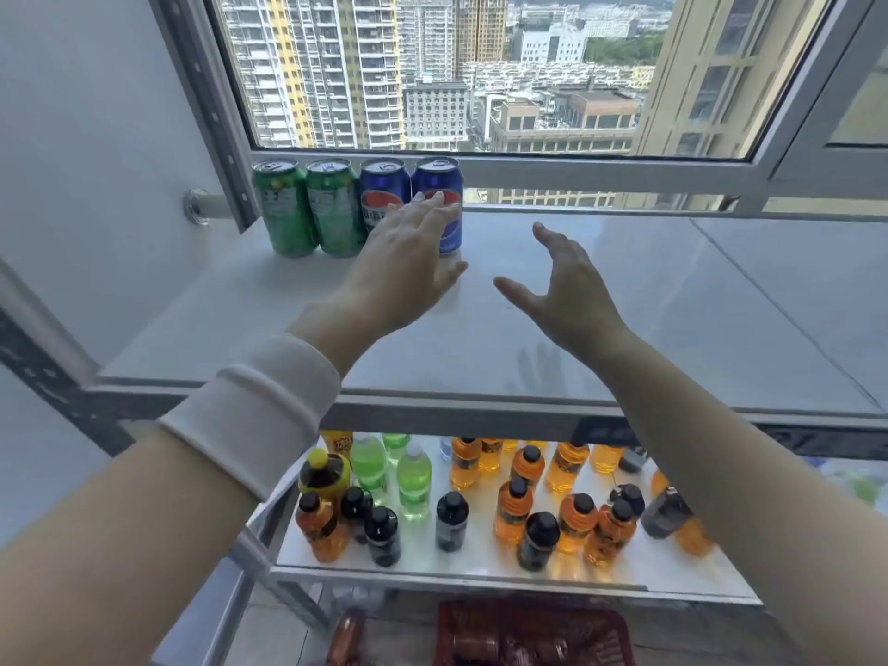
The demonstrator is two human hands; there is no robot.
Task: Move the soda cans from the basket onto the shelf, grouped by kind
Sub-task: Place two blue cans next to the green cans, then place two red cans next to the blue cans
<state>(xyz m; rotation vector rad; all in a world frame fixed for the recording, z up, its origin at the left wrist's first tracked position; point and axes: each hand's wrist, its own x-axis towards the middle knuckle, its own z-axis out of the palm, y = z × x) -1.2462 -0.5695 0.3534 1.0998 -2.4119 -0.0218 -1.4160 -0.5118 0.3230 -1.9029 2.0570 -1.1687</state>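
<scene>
Shelf point(624, 305) is carrying green cans point(283, 206) and blue cans point(384, 194), upright. Flat left hand point(408, 262) is touching a blue one; right hand point(572, 290) is hovering spread

Large window point(749, 158), daylit high-rises point(307, 64) beyond; white wall point(72, 137)

The blue can point(382, 194) right beside the green cans point(283, 209) shows the round red, white and blue Pepsi sign, with white letters across it too blurry to read. The other blue can point(447, 180), next along from the green cans, shows the same sign. The writing on the green cans is too small to read.
</scene>
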